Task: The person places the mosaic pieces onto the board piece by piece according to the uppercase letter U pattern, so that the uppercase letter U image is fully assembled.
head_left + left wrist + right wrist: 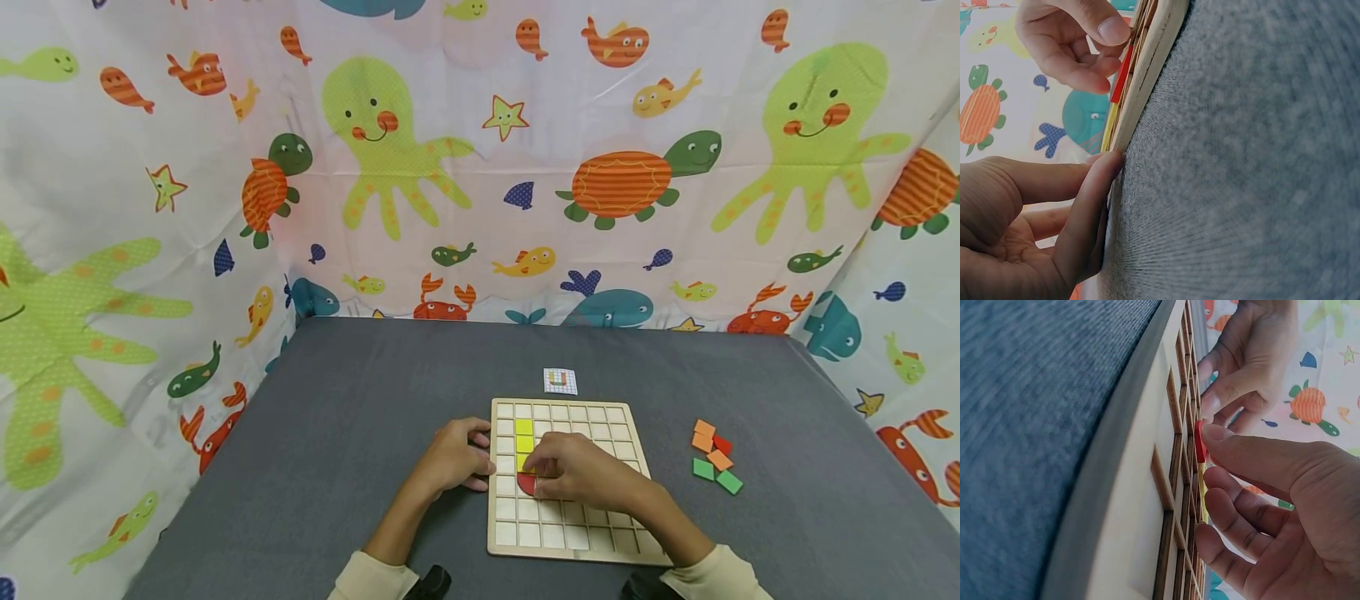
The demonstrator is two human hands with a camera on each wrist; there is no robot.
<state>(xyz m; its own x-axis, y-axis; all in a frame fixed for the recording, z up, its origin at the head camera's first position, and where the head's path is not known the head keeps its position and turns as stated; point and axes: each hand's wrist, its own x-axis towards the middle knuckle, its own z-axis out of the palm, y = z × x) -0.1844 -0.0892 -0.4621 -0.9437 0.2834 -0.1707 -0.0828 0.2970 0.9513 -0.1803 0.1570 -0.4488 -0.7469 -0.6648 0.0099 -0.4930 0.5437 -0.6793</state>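
Note:
A wooden grid board (567, 556) lies on the grey table, with several yellow square tiles (523, 427) in a column near its left side. Below them sits a red piece with a curved edge (526, 483), partly covered by my right hand (588, 472). That hand pinches the red piece (1199, 442) with its thumb at one side; its other fingers are curled in the right wrist view. My left hand (452, 457) grips the board's left edge, thumb and forefinger meeting at the rim in the left wrist view (1054, 219).
Loose orange tiles (702, 442), green tiles (728, 482) and a red tile (722, 444) lie right of the board. A small card (560, 381) with a coloured grid pattern lies behind it. A sea-animal curtain (480, 183) hangs around the table (360, 375).

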